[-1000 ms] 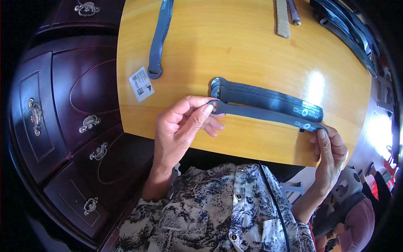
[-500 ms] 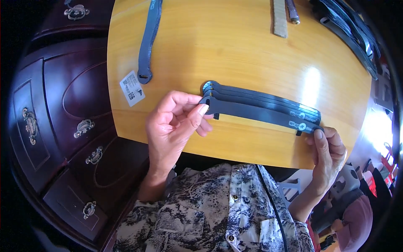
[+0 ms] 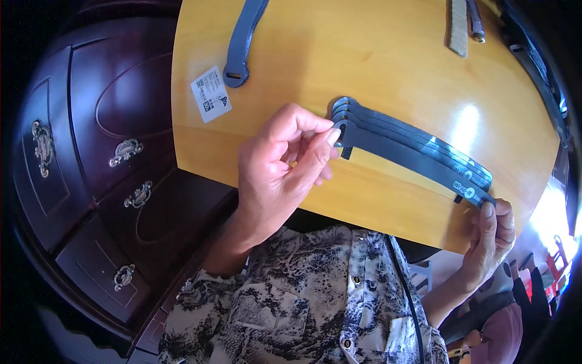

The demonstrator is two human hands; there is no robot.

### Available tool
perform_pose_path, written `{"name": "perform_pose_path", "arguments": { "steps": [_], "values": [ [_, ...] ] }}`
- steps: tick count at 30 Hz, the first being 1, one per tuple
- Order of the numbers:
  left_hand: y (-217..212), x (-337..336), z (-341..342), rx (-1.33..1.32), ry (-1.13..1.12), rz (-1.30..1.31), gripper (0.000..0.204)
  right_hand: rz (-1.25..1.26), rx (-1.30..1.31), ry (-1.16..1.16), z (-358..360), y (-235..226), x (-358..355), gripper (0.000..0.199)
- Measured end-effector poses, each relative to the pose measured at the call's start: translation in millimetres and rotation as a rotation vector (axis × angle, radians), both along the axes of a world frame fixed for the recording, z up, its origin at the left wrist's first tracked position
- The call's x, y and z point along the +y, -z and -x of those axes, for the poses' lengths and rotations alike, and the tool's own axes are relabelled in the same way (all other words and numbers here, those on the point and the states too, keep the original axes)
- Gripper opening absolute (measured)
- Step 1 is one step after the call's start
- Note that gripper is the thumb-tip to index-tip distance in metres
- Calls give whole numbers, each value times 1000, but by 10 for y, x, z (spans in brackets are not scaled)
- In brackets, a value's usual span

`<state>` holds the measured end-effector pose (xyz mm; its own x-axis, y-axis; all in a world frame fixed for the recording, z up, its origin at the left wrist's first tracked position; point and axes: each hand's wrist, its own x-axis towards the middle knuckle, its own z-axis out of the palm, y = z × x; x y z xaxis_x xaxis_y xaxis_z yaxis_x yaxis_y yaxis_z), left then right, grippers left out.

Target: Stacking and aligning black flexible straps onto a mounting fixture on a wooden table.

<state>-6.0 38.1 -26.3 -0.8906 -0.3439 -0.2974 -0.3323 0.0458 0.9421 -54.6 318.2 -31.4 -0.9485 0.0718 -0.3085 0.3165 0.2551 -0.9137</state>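
Note:
My left hand (image 3: 282, 164) pinches the slotted end of a dark grey hook-and-loop strap (image 3: 406, 155) between thumb and fingers. The strap's other end, with pale printing, is gripped by my right hand (image 3: 490, 233), thumb on top. Stretched between both hands, the strap runs along the near edge of several similar stacked straps (image 3: 394, 119), whose rounded ends are fanned out. Small black tabs (image 3: 346, 153) stick out below it. Farther left lies another grey strap (image 3: 240, 48), its slotted end beside a white printed label (image 3: 211, 94).
The yellow wooden table (image 3: 339, 188) curves across the view. A bundle of dark straps (image 3: 539, 85) lies at its right edge. A flat beige strip (image 3: 458, 30) and a slim purple object (image 3: 476, 24) are at the far side. Dark wooden drawers (image 3: 103, 115) stand left.
The view has turned, so the table and straps appear farther right. Both hands keep their grip on the front strap, which slants down more steeply to the right in view.

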Motion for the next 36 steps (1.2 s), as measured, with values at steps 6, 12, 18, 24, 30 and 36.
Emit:
{"name": "perform_pose_path", "arguments": {
  "steps": [6,12,18,24,30,36],
  "values": [
    [8,11,20,15,5,12,7,30,-60,11,39,-81,-12,14],
    [12,13,22,24,-14,-17,8,3,36,-33,13,10,8,12],
    [-4,-17,11,-5,25,6,6,39,-42,-14,29,-52,18,14],
    [6,-2,33,17,36,-12,9,25,-38,-9,30,-79,28,15],
    [-23,26,16,-24,23,42,9,4,41,-57,-14,45,85,14],
    [-31,27,12,-38,32,64,6,25,-12,-27,20,-56,4,16]
  ]
}}
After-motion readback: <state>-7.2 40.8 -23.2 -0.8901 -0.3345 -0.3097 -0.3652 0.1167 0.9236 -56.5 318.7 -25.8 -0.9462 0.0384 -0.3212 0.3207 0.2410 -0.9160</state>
